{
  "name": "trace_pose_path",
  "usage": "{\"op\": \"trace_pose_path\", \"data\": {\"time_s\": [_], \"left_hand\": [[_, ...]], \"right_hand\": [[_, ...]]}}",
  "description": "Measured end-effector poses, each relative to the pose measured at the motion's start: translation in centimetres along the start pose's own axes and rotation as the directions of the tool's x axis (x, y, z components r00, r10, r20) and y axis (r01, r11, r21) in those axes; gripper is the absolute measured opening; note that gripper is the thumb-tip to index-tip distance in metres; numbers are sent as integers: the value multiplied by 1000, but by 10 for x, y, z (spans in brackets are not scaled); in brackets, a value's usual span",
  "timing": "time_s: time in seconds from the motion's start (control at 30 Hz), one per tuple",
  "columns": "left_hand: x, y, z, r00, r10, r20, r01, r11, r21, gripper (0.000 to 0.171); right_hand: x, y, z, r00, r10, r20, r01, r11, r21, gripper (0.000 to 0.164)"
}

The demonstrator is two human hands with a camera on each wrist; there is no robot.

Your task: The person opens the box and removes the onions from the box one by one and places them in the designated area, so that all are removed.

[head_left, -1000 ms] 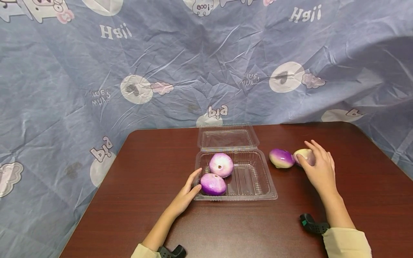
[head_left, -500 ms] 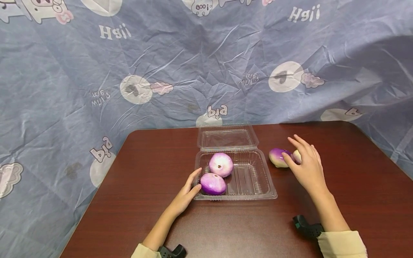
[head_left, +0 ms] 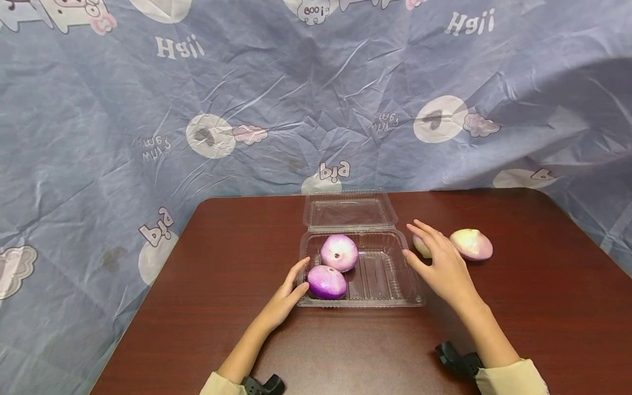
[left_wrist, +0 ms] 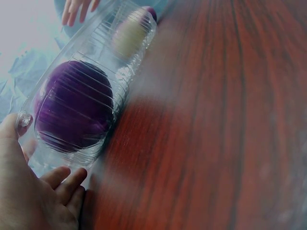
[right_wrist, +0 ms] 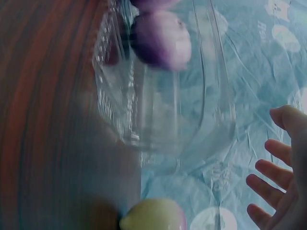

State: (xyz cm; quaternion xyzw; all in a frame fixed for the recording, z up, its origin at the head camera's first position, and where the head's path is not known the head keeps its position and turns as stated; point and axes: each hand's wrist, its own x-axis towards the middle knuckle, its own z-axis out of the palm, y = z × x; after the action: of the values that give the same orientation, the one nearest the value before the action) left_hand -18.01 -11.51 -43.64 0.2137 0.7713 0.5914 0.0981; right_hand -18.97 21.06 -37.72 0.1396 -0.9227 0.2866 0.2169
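Clock positions are taken in the head view from the centre of the clear plastic container (head_left: 377, 274), 12 being the far side. The left hand (head_left: 283, 301) is at 8 o'clock, thumb and fingers spread apart and touching the container's left end, the thumb on its rim. The right hand (head_left: 444, 271) is at 3 o'clock, just beside the container, fingers spread; the right wrist view shows a gap between its fingertips and the rim. The container lies open, its hinged lid (head_left: 349, 213) laid back toward 12. Inside are two purple-and-white onions: one (head_left: 339, 253) at 10 o'clock, one (head_left: 327, 282) at 8. Outside, an onion partly hidden by the right hand (head_left: 421, 247) lies between 2 and 3 o'clock, with a paler onion (head_left: 472, 244) further out. All rest on a dark wood-grain table (head_left: 197, 302). A printed blue cloth (head_left: 276, 82) hangs beyond.
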Motion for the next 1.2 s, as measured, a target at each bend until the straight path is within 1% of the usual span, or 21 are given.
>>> {"op": "trace_pose_path", "data": {"time_s": [0.17,0.4,0.5,0.6,0.77,0.97,1.03,1.2], "left_hand": [[0,0,0,1000,1,0,-1,1000,-2,53],[0,-1,2,1000,0,7,0,1000,-13,53],[0,-1,3,1000,-11,15,11,1000,-8,54],[-1,-1,3,1000,-19,4,19,1000,-2,54],[0,0,1,1000,-9,-2,9,1000,-4,54],[0,-1,0,1000,-2,8,2,1000,-1,54],[0,-1,0,1000,-2,4,2,1000,-2,54],[-1,0,1,1000,-5,7,5,1000,-6,54]], "right_hand": [[-3,-12,9,998,-25,64,28,999,-34,52],[-9,-28,22,987,-102,128,107,994,-37,50],[-12,-34,25,981,-102,165,108,994,-27,50],[-12,-40,29,975,-107,197,114,993,-24,51],[-7,-53,37,968,-132,213,139,990,-15,51],[-7,-69,56,959,-127,255,133,991,-7,49],[-9,-73,63,953,-118,278,119,993,15,49],[-13,-79,78,942,-113,316,104,994,45,48]]}}
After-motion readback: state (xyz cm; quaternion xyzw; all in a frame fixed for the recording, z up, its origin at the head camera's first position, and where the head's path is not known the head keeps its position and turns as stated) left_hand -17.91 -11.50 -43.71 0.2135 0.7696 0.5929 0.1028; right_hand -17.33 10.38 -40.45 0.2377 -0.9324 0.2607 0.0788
